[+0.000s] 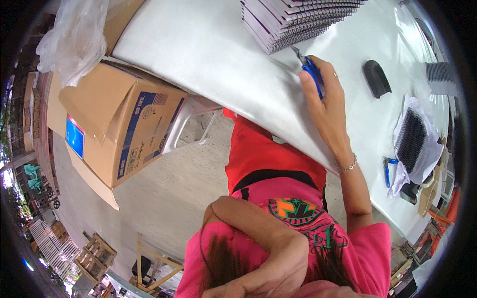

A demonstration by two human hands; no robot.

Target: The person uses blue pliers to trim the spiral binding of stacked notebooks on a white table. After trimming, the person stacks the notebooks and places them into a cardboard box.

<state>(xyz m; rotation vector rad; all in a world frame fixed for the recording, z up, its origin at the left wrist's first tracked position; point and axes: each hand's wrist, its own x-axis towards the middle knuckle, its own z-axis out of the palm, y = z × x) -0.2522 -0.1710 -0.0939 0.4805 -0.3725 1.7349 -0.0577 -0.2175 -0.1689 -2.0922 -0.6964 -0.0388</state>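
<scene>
So the right hand (322, 84) is stretched out on the white table (208, 54), wrapped around blue-handled pliers (312, 74) whose tip sits just beside a stack of spiral-bound notebooks (293, 20). The left hand (268, 268) is pulled in close against the pink shirt (367, 248), fingers curled, holding nothing I can see. A black pad (376, 78) lies near the right hand, and a bundle of black binding combs (411, 139) sits on white paper further along. An open cardboard box (117, 124) stands beside the table.
</scene>
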